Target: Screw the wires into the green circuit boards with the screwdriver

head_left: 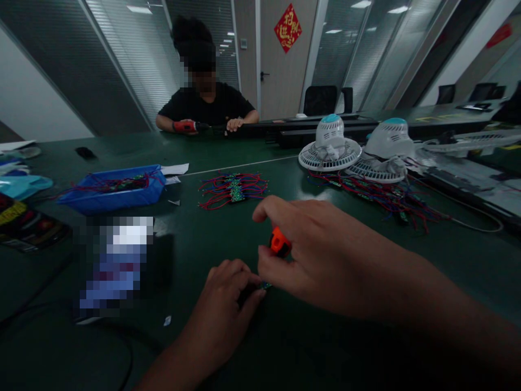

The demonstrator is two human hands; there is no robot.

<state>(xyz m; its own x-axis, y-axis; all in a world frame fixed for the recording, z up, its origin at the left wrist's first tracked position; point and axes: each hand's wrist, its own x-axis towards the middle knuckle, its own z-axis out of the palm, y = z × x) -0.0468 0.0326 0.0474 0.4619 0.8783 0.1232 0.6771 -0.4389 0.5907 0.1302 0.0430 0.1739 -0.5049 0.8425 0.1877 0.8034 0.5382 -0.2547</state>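
Near the middle of the green table, my left hand (228, 309) pinches a small green circuit board (266, 285) between thumb and fingers. Most of the board is covered by my hands. My right hand (309, 250) is closed around an orange-and-black handle (280, 242), which looks like a screwdriver's. It is held just above and right of the board; its tip is hidden behind my fingers. Beyond my hands lies a row of green circuit boards (236, 187) with red and blue wires spread to both sides.
A blue bin (112, 203) of wired boards stands left. Two white fans (329, 155) sit at right, beside a heap of wired boards (382, 201). A dark printed package (30, 225) lies far left. Across the table, a person (209, 106) holds a red power tool (185, 126).
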